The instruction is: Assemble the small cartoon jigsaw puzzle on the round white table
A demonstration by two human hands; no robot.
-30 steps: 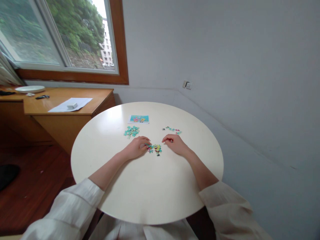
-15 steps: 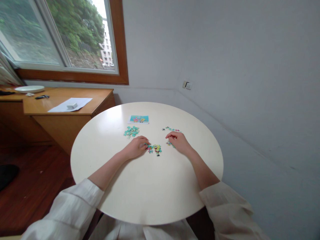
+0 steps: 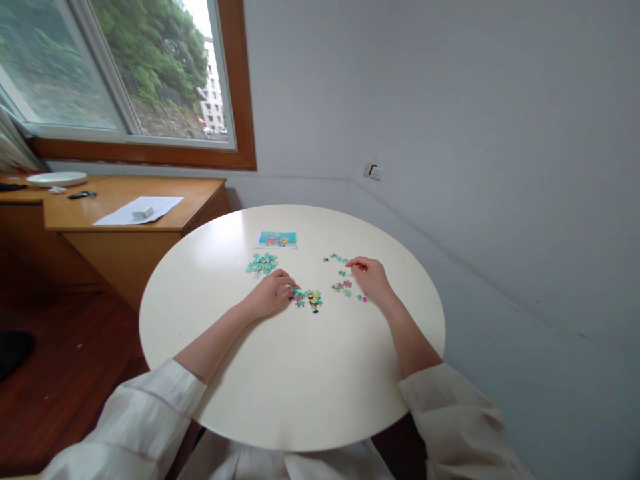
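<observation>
My left hand (image 3: pixel 270 293) rests on the round white table (image 3: pixel 280 373) with curled fingers pressed on the left edge of a small joined puzzle patch (image 3: pixel 309 298) in yellow, pink and teal. My right hand (image 3: pixel 371 279) lies further right, fingers bent over several loose pink and teal pieces (image 3: pixel 344 287); what its fingertips hold, if anything, is too small to see. A heap of teal pieces (image 3: pixel 262 264) lies just beyond my left hand. A small picture card (image 3: pixel 277 239) lies farther back.
A wooden desk (image 3: pixel 125 213) stands to the left under the window, bearing a sheet of paper (image 3: pixel 137 210), a white plate (image 3: pixel 56 179) and a dark small object (image 3: pixel 83 195). Grey walls meet behind the table, with a socket (image 3: pixel 373 171) low down.
My right hand has moved right and away from the joined patch to the loose pieces, uncovering several of them. My left hand has stayed on the patch.
</observation>
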